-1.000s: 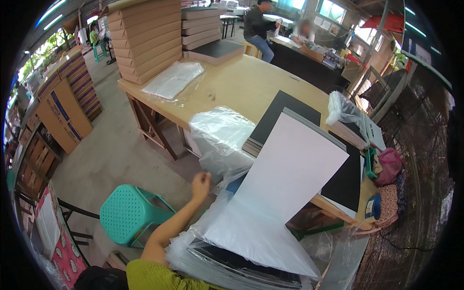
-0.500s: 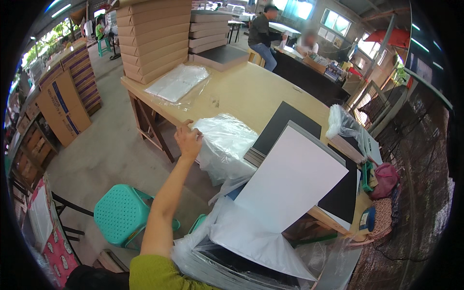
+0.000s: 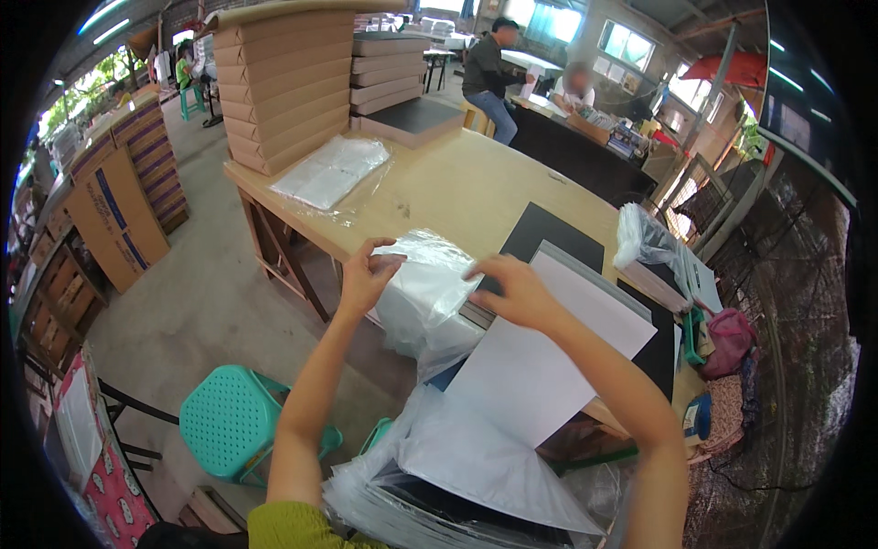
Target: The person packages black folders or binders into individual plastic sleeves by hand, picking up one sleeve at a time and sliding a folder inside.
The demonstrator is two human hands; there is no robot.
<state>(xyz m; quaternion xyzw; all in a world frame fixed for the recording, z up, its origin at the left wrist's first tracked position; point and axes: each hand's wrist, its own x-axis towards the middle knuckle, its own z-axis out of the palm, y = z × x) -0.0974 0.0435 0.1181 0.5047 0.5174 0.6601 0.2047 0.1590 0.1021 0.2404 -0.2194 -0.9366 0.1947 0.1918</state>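
Clear plastic bag (image 3: 430,284) sits at near edge of counter (image 3: 457,188), partly hanging over it, just left of a stack of boards. Left hand (image 3: 366,274) pinches bag's upper left edge betw. thumb & fingers; right hand (image 3: 512,293) lies on bag's right edge where it meets the stack, fingers curled, grip there looks like a pinch on the film but can't confirm. Judged: bag is light, limp, slippery, crinkles easily, tears if yanked; best held at the mouth edge w/ both hands, one per side.

White sheet (image 3: 540,366) lies on black boards (image 3: 558,242), touching bag's right side. More plastic sleeves (image 3: 457,476) piled below, near person's lap. Flat pack of bags (image 3: 331,172) farther up counter; cardboard box stack (image 3: 279,87) behind it. Teal stool (image 3: 233,421) on floor, left. Two other people at far desk, well apart. Nothing obstructs hands; the white sheet crowds the right side.
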